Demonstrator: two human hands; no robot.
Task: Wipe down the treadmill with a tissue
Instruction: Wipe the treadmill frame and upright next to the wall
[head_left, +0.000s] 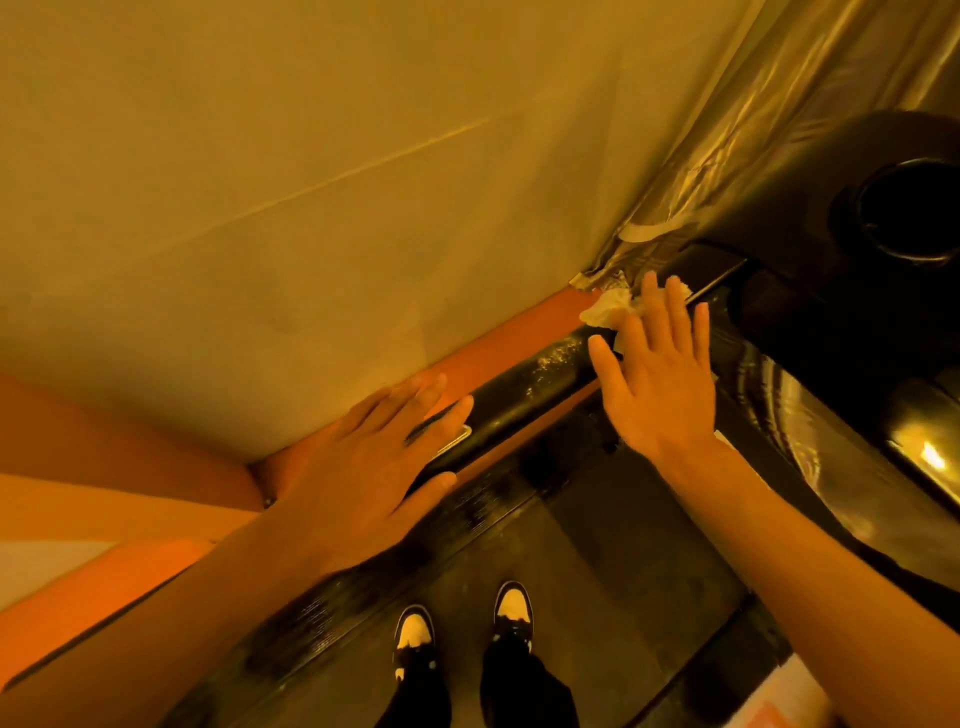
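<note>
With fingers flat, the right hand (660, 379) presses the tissue (605, 309) onto the treadmill handrail (535, 374), which runs lower-left under the flat-fingered left hand (363, 452)

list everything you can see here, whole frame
handrail: one, black with pale dusty specks, runs from lower left to the console
console: one, glossy black, upper right
cup holder: one, black, recess in the console
tissue: one, pale, crumpled on the handrail near the console
flat thin object: one, dark with pale edge, on the handrail, maybe a phone
belt: one, dark, bottom centre
wall: one, pale, upper left
band: one, orange, along the wall's base
shiny sheet: one, wrinkled, top right
shoes: two, black and pale, on the belt
left hand: one, flat over the thin object
right hand: one, fingers straight, pressing the tissue
</note>
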